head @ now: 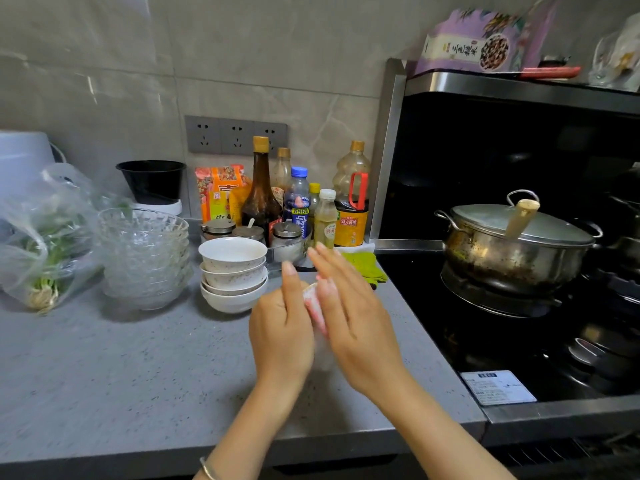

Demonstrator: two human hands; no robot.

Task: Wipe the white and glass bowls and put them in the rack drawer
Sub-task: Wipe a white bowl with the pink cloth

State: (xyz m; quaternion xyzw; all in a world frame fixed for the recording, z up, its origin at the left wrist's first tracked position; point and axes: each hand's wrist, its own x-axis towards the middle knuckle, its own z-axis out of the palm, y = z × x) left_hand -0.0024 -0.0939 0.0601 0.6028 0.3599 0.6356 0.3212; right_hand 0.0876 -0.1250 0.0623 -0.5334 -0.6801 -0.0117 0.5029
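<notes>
White bowls [233, 271] and glass bowls [145, 258] sit stacked on the counter [121, 368]. Nearby, the left hand [280, 327] grips the cloth [316, 306]; the right hand [353, 317] presses it with straight fingers. Probably readying the cloth; next, pick up a bowl.

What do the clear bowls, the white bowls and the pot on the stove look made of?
Clear bowls: glass, faceted and see-through. White bowls: glossy, faintly speckled, probably ceramic, possibly melamine. Pot: shiny metal, likely stainless steel, with stained sides.
</notes>
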